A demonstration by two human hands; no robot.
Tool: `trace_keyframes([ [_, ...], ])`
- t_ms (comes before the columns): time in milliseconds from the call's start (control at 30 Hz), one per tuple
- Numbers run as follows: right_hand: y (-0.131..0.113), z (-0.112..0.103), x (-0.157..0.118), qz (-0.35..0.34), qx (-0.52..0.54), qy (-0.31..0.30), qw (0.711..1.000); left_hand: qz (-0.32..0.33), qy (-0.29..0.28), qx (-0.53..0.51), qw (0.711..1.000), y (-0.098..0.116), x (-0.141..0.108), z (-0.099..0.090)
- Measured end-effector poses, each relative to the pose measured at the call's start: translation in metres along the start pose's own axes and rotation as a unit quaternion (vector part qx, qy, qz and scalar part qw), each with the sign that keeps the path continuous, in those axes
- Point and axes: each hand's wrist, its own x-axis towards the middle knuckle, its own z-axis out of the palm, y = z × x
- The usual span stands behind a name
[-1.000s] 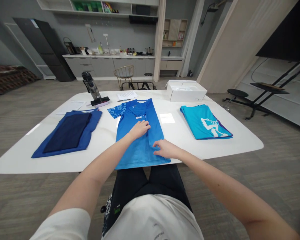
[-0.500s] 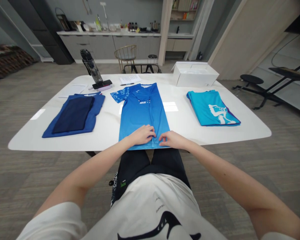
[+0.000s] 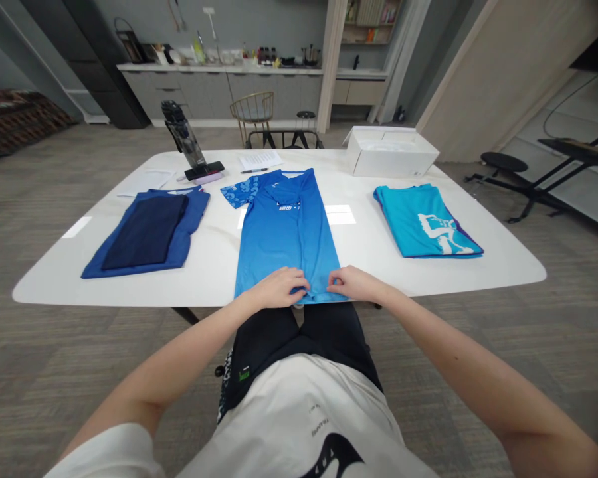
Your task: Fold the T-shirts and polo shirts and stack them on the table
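Note:
A blue T-shirt (image 3: 274, 232) lies on the table in front of me, its collar at the far end and its hem at the near edge. Its right side is folded inward over the front, while the patterned left sleeve spreads out. My left hand (image 3: 282, 287) has its fingers curled closed on the shirt's hem near the middle, lifting a little of the cloth. At the hem's right corner, my right hand (image 3: 355, 283) pinches the folded edge between thumb and fingers.
On the white table (image 3: 214, 265), a dark navy folded garment (image 3: 147, 229) lies on a blue one at left. Teal folded clothing (image 3: 411, 222) lies at right. Farther back are a handheld vacuum (image 3: 187, 143), a pen (image 3: 254, 170), papers (image 3: 260, 160) and a white box (image 3: 391, 153).
My right hand has moved slightly right along the hem, widening the gap between my hands. My left hand has drawn slightly nearer to me, and the hem under it is bunched.

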Motion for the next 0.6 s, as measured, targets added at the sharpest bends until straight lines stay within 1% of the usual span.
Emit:
trace_keyframes([
  [67, 0.001, -0.002, 0.014, -0.003, 0.001, 0.016, 1.000, -0.030, 0.014, 0.011, 0.999, -0.002, 0.007, -0.002],
  [167, 0.003, -0.006, 0.044, -0.009, 0.004, 0.053, 0.999, -0.089, 0.061, 0.058, 0.992, -0.012, 0.022, -0.003],
  [233, 0.006, -0.008, 0.067, -0.014, -0.009, 0.091, 0.996, -0.115, 0.094, 0.093, 0.984, -0.022, 0.033, -0.002],
  [267, 0.008, -0.009, 0.080, -0.020, -0.021, 0.119, 0.993, -0.116, 0.104, 0.108, 0.982, -0.028, 0.038, 0.000],
  [300, 0.011, -0.010, 0.094, -0.029, -0.033, 0.150, 0.988, -0.110, 0.107, 0.120, 0.981, -0.033, 0.041, 0.003],
  [367, 0.017, -0.013, 0.121, -0.050, -0.047, 0.209, 0.976, -0.092, 0.093, 0.130, 0.983, -0.041, 0.045, 0.009],
  [433, 0.025, -0.016, 0.150, -0.067, -0.043, 0.243, 0.967, -0.085, 0.070, 0.125, 0.986, -0.047, 0.046, 0.016],
  [533, 0.035, -0.023, 0.196, -0.071, -0.035, 0.253, 0.964, -0.094, 0.052, 0.113, 0.988, -0.049, 0.044, 0.023],
  [600, 0.042, -0.030, 0.226, -0.048, -0.035, 0.239, 0.969, -0.097, 0.052, 0.108, 0.988, -0.046, 0.043, 0.023],
])
